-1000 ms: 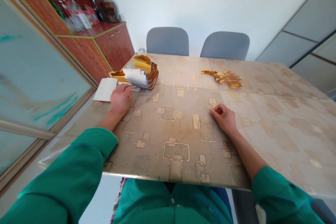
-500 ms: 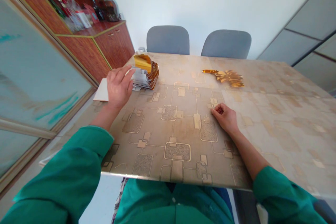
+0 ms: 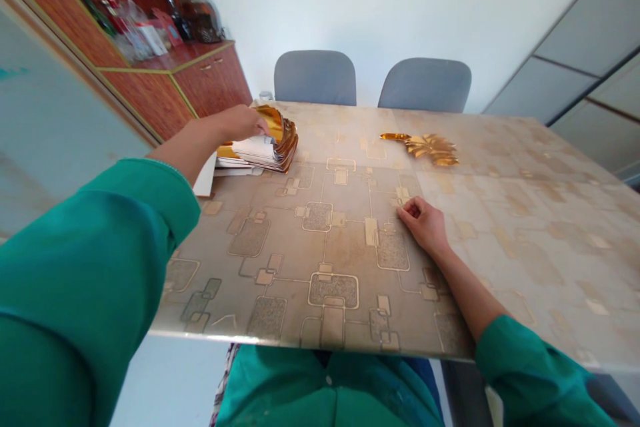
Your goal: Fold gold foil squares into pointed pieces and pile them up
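Gold-foil-and-paper stack, a single one, lay on the patterned tabletop, long axis sideways, curled gold end rightward, left hand reaching over with fingers touching it, grip unclear, while right hand rested curled and empty, apart from one gold leaf cutout.

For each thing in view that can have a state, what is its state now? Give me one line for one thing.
Gold foil and paper stack, piled, gold edges curled
Left hand, reaching out, fingertips at the stack's gold top
Right hand, resting, fingers curled
Gold leaf cutout, lying flat
Cabinet doors, shut
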Action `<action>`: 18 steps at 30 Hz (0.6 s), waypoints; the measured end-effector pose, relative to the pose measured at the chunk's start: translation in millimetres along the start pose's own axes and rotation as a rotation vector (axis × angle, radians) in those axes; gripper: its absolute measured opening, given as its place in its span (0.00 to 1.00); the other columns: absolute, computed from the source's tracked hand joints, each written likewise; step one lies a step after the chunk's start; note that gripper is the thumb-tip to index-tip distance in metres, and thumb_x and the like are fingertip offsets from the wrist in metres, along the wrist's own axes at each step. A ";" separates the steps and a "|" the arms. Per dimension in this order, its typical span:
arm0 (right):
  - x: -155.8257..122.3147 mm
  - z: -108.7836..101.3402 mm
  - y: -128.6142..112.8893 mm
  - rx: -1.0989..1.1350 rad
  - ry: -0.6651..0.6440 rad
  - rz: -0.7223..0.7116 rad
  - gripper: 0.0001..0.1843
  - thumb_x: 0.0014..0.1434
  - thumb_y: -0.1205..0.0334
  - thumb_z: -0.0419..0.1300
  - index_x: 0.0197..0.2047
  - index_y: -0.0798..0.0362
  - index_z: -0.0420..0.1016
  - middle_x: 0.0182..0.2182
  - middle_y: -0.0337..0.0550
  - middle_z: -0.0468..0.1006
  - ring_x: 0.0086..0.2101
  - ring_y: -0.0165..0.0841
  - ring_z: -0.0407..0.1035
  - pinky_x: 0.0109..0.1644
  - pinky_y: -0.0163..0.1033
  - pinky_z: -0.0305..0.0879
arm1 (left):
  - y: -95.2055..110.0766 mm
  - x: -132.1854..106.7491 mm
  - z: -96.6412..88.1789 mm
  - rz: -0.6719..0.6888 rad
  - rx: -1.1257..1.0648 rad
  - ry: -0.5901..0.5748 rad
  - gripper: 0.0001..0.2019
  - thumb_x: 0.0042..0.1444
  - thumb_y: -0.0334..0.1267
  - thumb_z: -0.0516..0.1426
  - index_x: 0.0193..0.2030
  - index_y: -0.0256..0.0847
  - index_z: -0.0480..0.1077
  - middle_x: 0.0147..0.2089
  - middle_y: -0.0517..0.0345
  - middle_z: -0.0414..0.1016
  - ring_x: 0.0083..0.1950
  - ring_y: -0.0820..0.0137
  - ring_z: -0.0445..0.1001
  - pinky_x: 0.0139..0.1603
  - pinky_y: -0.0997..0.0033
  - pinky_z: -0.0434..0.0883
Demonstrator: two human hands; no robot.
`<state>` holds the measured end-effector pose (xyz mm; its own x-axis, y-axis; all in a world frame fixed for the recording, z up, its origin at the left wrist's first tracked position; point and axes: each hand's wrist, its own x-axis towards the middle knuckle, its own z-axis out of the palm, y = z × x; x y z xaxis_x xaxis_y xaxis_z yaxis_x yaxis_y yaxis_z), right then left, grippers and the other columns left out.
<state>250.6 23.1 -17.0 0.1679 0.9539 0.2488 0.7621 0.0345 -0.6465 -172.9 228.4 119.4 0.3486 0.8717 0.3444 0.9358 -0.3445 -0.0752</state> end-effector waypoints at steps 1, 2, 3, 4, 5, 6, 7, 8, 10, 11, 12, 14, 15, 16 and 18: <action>-0.1 0.2 0.3 -0.001 0.001 -0.002 0.18 0.54 0.43 0.56 0.26 0.49 0.66 0.22 0.38 0.71 0.24 0.33 0.64 0.31 0.38 0.57 | 1.2 2.8 -3.1 0.022 0.004 -0.100 0.06 0.56 0.29 0.64 0.31 0.27 0.73 0.25 0.68 0.79 0.24 0.82 0.66 0.38 0.83 0.68; -0.2 0.3 0.6 -0.003 0.004 -0.004 0.18 0.55 0.43 0.56 0.26 0.49 0.66 0.22 0.38 0.71 0.24 0.33 0.64 0.31 0.38 0.58 | 2.5 4.6 -6.8 0.038 0.012 -0.188 0.06 0.55 0.28 0.65 0.31 0.26 0.74 0.26 0.67 0.79 0.24 0.81 0.66 0.37 0.82 0.68; -0.3 0.5 0.9 -0.006 0.005 -0.006 0.18 0.55 0.43 0.56 0.26 0.49 0.66 0.22 0.38 0.71 0.24 0.33 0.64 0.31 0.38 0.58 | 4.1 5.4 -10.7 0.043 0.026 -0.250 0.06 0.54 0.27 0.65 0.32 0.25 0.74 0.27 0.65 0.80 0.25 0.80 0.67 0.38 0.81 0.68; -0.3 0.6 1.2 -0.008 0.007 -0.007 0.18 0.55 0.42 0.56 0.26 0.49 0.66 0.22 0.38 0.71 0.24 0.33 0.64 0.31 0.38 0.57 | 5.7 5.2 -14.9 0.038 0.045 -0.283 0.06 0.54 0.28 0.65 0.33 0.25 0.74 0.28 0.63 0.80 0.26 0.79 0.68 0.39 0.80 0.68; -0.4 0.6 1.5 -0.008 0.008 -0.009 0.18 0.55 0.42 0.56 0.26 0.49 0.66 0.22 0.38 0.71 0.24 0.33 0.64 0.31 0.38 0.57 | 7.6 3.9 -18.9 0.025 0.067 -0.295 0.07 0.55 0.30 0.65 0.34 0.25 0.75 0.30 0.62 0.80 0.28 0.78 0.69 0.41 0.77 0.69; -0.4 0.7 1.6 -0.008 0.008 -0.010 0.18 0.55 0.43 0.56 0.26 0.49 0.66 0.22 0.38 0.71 0.24 0.32 0.64 0.31 0.38 0.57 | 9.6 1.8 -22.8 0.008 0.091 -0.291 0.08 0.56 0.32 0.65 0.36 0.25 0.76 0.32 0.60 0.81 0.31 0.76 0.71 0.43 0.75 0.69; -0.3 0.7 1.7 -0.007 0.007 -0.012 0.18 0.55 0.43 0.56 0.26 0.49 0.66 0.22 0.38 0.71 0.24 0.32 0.63 0.31 0.38 0.57 | 11.9 -0.9 -26.2 -0.009 0.114 -0.278 0.10 0.58 0.35 0.64 0.37 0.26 0.76 0.35 0.58 0.81 0.34 0.74 0.73 0.46 0.72 0.69; -0.3 0.6 1.7 -0.008 0.006 -0.013 0.17 0.55 0.44 0.56 0.26 0.49 0.66 0.22 0.38 0.71 0.24 0.32 0.63 0.31 0.38 0.57 | 14.4 -4.1 -29.2 -0.022 0.135 -0.259 0.12 0.59 0.37 0.63 0.40 0.26 0.76 0.38 0.57 0.81 0.38 0.72 0.74 0.49 0.69 0.69; -0.1 0.6 1.5 -0.010 0.005 -0.014 0.17 0.54 0.44 0.56 0.26 0.49 0.66 0.22 0.38 0.71 0.24 0.32 0.64 0.31 0.38 0.56 | 20.4 -10.6 -33.6 -0.012 0.171 -0.204 0.16 0.62 0.43 0.61 0.44 0.27 0.75 0.44 0.56 0.79 0.46 0.69 0.74 0.55 0.64 0.67; 0.0 0.6 1.3 -0.012 0.005 -0.013 0.17 0.54 0.44 0.56 0.26 0.49 0.66 0.22 0.38 0.71 0.24 0.32 0.64 0.31 0.38 0.56 | 23.8 -13.7 -35.2 0.023 0.188 -0.169 0.17 0.63 0.44 0.59 0.46 0.27 0.75 0.46 0.56 0.78 0.49 0.68 0.73 0.56 0.63 0.66; 0.1 0.6 1.2 -0.014 0.005 -0.011 0.17 0.54 0.44 0.56 0.26 0.49 0.66 0.21 0.38 0.71 0.24 0.32 0.63 0.31 0.38 0.56 | 27.4 -16.5 -36.4 0.067 0.192 -0.133 0.18 0.65 0.44 0.57 0.46 0.26 0.75 0.46 0.57 0.77 0.50 0.67 0.73 0.58 0.62 0.65; 0.3 0.7 1.1 -0.013 0.004 -0.009 0.17 0.54 0.44 0.56 0.26 0.49 0.66 0.21 0.38 0.71 0.23 0.32 0.63 0.30 0.38 0.56 | 35.9 -21.9 -38.2 0.170 0.185 -0.057 0.19 0.68 0.44 0.53 0.46 0.27 0.74 0.45 0.58 0.76 0.52 0.66 0.72 0.60 0.63 0.62; 0.4 0.8 1.2 -0.012 0.003 -0.008 0.17 0.54 0.45 0.56 0.26 0.49 0.66 0.21 0.38 0.71 0.23 0.32 0.63 0.30 0.38 0.56 | 40.8 -24.6 -39.0 0.175 0.191 0.006 0.17 0.68 0.44 0.53 0.44 0.31 0.75 0.43 0.57 0.76 0.52 0.65 0.72 0.60 0.62 0.63; 0.5 0.9 1.4 -0.011 0.003 -0.007 0.17 0.54 0.45 0.56 0.26 0.49 0.66 0.21 0.38 0.71 0.23 0.32 0.63 0.30 0.38 0.56 | 46.4 -27.8 -39.7 0.209 0.203 0.043 0.15 0.67 0.44 0.55 0.44 0.33 0.75 0.43 0.56 0.76 0.52 0.63 0.72 0.59 0.61 0.63; 0.5 1.0 2.0 -0.009 0.005 -0.006 0.17 0.54 0.45 0.56 0.26 0.49 0.66 0.21 0.38 0.70 0.23 0.32 0.63 0.30 0.38 0.56 | 60.2 -36.0 -40.6 0.244 0.203 0.069 0.14 0.68 0.43 0.53 0.46 0.35 0.73 0.44 0.53 0.75 0.53 0.60 0.71 0.58 0.58 0.64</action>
<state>251.6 23.9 -18.9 0.1666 0.9521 0.2563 0.7687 0.0373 -0.6385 -131.3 162.1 140.5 0.5664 0.7437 0.3551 0.8187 -0.4582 -0.3462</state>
